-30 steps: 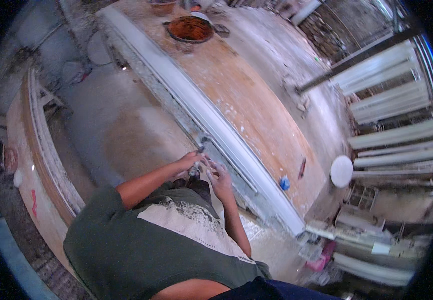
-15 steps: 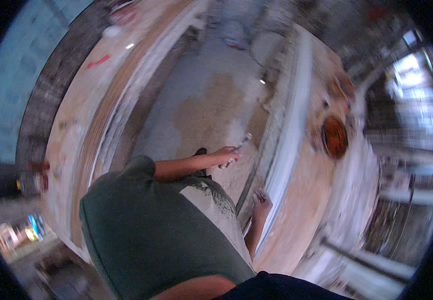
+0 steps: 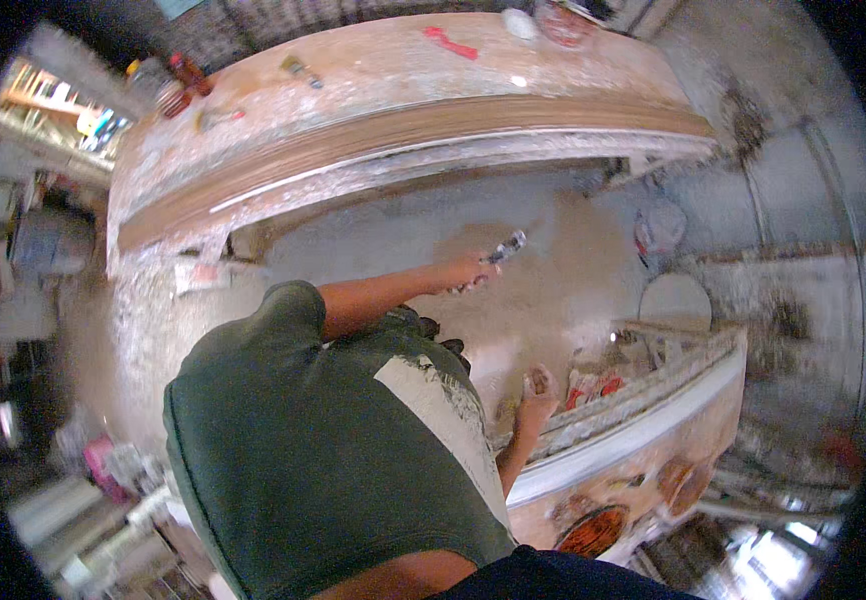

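Hands: left hand (image 3: 473,273) wrapped round a slim tool (image 3: 509,245), a narrow grip; right hand (image 3: 540,384), whitened, near the right desk (image 3: 693,440), fingers half curled, and whether anything sits in it I can't tell.
Room, left: bright opening (image 3: 73,110) up in the corner, pink thing (image 3: 103,465) down among pale clutter.
Far desk (image 3: 383,80): pinkish, white-spattered top bowing across the view; on it, left to right, red bottle (image 3: 191,73), brush (image 3: 301,70), red strip (image 3: 450,43), white lump (image 3: 519,25), reddish bucket (image 3: 565,22); long brown moulding (image 3: 423,125) running along the near side.
Floor (image 3: 343,215): grey, brown patch (image 3: 578,235) spreading between the desks.
Right desk: white strip (image 3: 633,430) down its inner side, orange-lined bowl (image 3: 593,530) on top; pale disc (image 3: 675,303) past the end, grey wall (image 3: 793,190) further right.
Hard to see: clutter smeared at left; tool's rear end buried in the fist; right forearm partly behind the shirt (image 3: 293,440); red-and-white package (image 3: 593,388) too blurred to read.
Tool: out over the floor, between the desks, tip up and rightward, away from the body; long axis diagonal, tilt toward the ground unclear.
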Demonstrator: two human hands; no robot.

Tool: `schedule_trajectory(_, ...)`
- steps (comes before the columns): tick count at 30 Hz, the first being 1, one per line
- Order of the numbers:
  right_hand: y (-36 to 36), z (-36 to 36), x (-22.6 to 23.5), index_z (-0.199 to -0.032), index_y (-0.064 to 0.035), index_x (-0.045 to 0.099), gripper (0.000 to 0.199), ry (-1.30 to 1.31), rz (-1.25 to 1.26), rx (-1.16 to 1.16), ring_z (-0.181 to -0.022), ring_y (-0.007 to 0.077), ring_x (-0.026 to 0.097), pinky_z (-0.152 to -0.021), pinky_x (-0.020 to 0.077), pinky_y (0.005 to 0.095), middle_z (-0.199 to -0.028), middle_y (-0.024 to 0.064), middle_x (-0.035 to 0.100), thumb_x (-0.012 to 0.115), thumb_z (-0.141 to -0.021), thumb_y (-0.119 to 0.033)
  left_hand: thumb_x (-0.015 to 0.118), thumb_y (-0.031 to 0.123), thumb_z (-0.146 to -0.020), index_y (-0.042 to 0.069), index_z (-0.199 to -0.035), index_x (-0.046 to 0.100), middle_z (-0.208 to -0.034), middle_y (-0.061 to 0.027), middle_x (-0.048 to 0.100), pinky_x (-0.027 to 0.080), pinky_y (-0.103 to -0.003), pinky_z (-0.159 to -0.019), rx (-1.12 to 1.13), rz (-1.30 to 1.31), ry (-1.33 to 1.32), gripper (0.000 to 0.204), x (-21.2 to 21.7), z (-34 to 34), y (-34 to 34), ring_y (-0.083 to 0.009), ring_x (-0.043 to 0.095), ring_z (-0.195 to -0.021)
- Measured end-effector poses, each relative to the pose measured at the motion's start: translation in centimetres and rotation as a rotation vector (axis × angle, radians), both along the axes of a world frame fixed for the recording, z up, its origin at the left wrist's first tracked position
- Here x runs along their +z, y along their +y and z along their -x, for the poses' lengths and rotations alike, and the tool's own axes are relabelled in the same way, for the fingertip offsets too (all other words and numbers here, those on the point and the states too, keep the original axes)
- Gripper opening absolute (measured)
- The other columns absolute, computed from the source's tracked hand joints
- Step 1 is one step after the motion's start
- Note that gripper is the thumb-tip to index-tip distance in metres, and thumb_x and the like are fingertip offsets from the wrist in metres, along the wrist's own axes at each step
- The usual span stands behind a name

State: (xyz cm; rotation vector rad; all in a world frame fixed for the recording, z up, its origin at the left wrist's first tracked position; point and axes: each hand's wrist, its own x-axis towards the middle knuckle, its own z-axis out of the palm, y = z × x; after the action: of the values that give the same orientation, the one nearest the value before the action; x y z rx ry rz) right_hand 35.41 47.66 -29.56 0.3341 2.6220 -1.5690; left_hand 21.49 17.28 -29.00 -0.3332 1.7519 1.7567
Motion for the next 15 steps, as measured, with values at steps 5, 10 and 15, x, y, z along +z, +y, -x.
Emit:
schedule_trajectory(5,0.6,6.1,-0.2,-0.111,-0.0003,0.06,0.03,-0.063,0.034,0.092,-0.094,0.0231,0.063,-0.086,0.0496,0.0326,-0.101,0.0158,0.064,0.063,-0.081,-0.005,0.064,0.045,-0.081,0.014,-0.079,0.054,-0.057,0.005,0.045,0.03,-0.024,-0.036,0.403,0.066,-0.033,0.032,-1.6,-0.6,-5.7,-0.0074,0.041,-0.043)
schedule_trajectory(10,-3.5,12.0,2.1,-0.109,-0.0031,0.063,0.025,-0.31,-0.094,0.162,-0.093,0.0221,0.062,-0.086,0.048,0.0324,-0.102,0.0146,0.064,0.062,-0.085,-0.012,0.064,0.04,-0.083,0.01,-0.07,0.053,-0.055,0.0001,0.05,0.036,-0.028,-0.037,0.817,0.282,0.112,0.035,-0.1,0.2,-14.4,-0.0114,0.05,-0.044)
schedule_trajectory(15,-7.8,18.2,0.4,-0.11,-0.0069,0.063,0.028,-0.072,-0.027,0.351,-0.092,0.0246,0.064,-0.082,0.049,0.0345,-0.102,0.0147,0.066,0.062,-0.086,-0.022,0.066,0.04,-0.081,0.007,-0.07,0.056,-0.053,-0.0034,0.051,0.036,-0.03,-0.036,1.07,0.353,0.164,0.037,-2.3,6.5,-29.4,-0.0134,0.047,-0.04)
